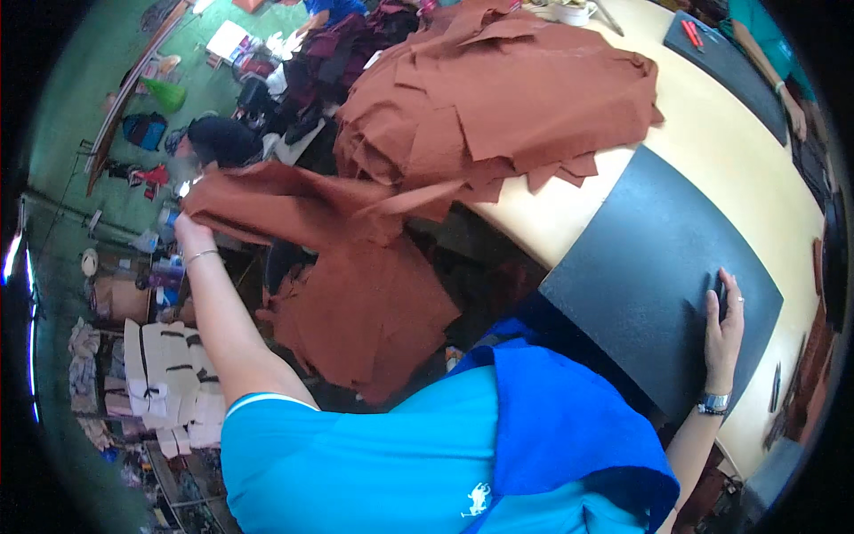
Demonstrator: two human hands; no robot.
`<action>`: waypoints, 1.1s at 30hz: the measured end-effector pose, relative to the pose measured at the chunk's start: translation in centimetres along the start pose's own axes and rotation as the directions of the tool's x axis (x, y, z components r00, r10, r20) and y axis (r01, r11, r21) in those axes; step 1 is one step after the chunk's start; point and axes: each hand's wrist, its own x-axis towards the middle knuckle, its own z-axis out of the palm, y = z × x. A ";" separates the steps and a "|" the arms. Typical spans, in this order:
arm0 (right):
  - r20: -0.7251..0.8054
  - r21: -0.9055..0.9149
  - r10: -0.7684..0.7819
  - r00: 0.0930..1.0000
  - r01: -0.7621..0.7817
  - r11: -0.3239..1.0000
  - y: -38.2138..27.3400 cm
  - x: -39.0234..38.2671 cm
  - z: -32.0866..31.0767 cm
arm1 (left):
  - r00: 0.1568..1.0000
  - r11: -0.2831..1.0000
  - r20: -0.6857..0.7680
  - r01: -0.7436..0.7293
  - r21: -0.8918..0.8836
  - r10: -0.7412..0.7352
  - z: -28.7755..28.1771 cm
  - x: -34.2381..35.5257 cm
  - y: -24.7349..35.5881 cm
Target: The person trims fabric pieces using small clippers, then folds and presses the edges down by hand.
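My left hand (191, 235) is stretched out to the far left, its fingers closed on the edge of a reddish-brown leather piece (267, 203). The piece hangs folded in the air and reaches toward the table. Below it lies a stack of similar leather pieces (365, 307), lower than the tabletop. On the right, my right hand (728, 334) rests on a black cutting mat (636, 240). Its thumb and fingers come together around something small and dark, too unclear to name.
A large pile of brown leather (516, 98) covers the far part of the cream table (703, 133). A dark pen-like tool (776, 387) lies right of the mat. Across the table, another person's arm (765, 67) is beside a second mat (743, 98) with red-handled tools (692, 36).
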 end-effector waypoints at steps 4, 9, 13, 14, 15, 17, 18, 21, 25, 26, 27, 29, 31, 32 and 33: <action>0.035 -0.078 0.021 0.999 -0.018 0.997 1.2 0.3 1.3 | 0.709 0.876 -0.577 -0.121 0.467 0.405 -8.3 -1.9 -0.1; -0.001 -0.221 0.025 1.000 -0.024 0.975 -1.5 -0.3 -0.6 | 0.775 0.219 -0.209 0.094 0.971 0.597 -2.5 -9.3 -6.0; 0.003 -0.145 -0.029 1.000 0.029 0.989 -0.2 0.0 0.9 | 0.821 -0.105 0.305 -0.292 0.951 0.483 -4.4 -8.3 -12.0; 0.004 -0.118 -0.033 0.999 0.034 0.993 -0.1 0.2 1.2 | 0.839 -0.062 0.345 -0.352 0.934 0.420 -4.3 -8.3 -14.3; 0.008 -0.188 -0.013 1.000 0.014 0.982 -0.8 -0.2 0.5 | 0.950 0.100 0.306 -0.311 0.945 0.067 -1.8 -13.4 -23.8; 0.030 -0.092 -0.032 0.999 0.035 0.995 -1.6 0.9 1.4 | 0.873 -0.042 0.357 -0.392 0.919 -0.331 -3.9 -15.4 -27.0; 0.024 -0.169 0.008 1.000 -0.004 0.986 -1.8 0.0 0.3 | 0.900 0.031 0.238 -0.244 0.969 -0.366 1.6 -20.6 -33.0; -0.011 -0.238 0.017 1.000 -0.019 0.971 -1.5 -1.4 -1.0 | 0.991 0.487 -0.010 0.073 0.871 -0.132 12.3 -26.0 -33.7; -0.066 -0.230 -0.124 0.990 0.106 0.967 -1.8 -0.4 0.1 | 0.879 0.658 0.197 -0.458 0.598 0.433 22.3 -23.4 -29.6; -0.084 -0.224 -0.118 0.989 0.096 0.970 -1.5 -0.6 -0.2 | 0.698 0.509 0.467 -0.716 0.478 0.543 27.9 -25.3 -27.4; -0.101 -0.220 -0.112 0.989 0.088 0.972 -1.5 -0.8 -0.6 | 0.431 0.335 0.671 -0.900 0.278 0.603 32.3 -27.8 -25.5; -0.104 -0.245 -0.097 0.990 0.069 0.967 -1.3 -1.1 -0.7 | 0.196 0.006 0.935 -0.979 0.203 0.297 38.9 -35.8 -22.5; -0.071 -0.204 -0.140 0.988 0.123 0.971 -2.0 -0.3 -0.4 | 0.036 -0.008 0.999 -0.999 0.036 0.032 41.1 -37.5 -22.7; -0.063 -0.157 -0.152 0.986 0.141 0.978 -2.6 0.2 -0.1 | 0.016 0.053 0.997 -0.999 0.012 0.078 41.4 -36.0 -24.4; -0.059 -0.116 -0.152 0.987 0.144 0.983 -2.7 0.4 0.2 | 0.062 0.144 0.996 -0.988 0.053 0.057 42.6 -35.4 -24.9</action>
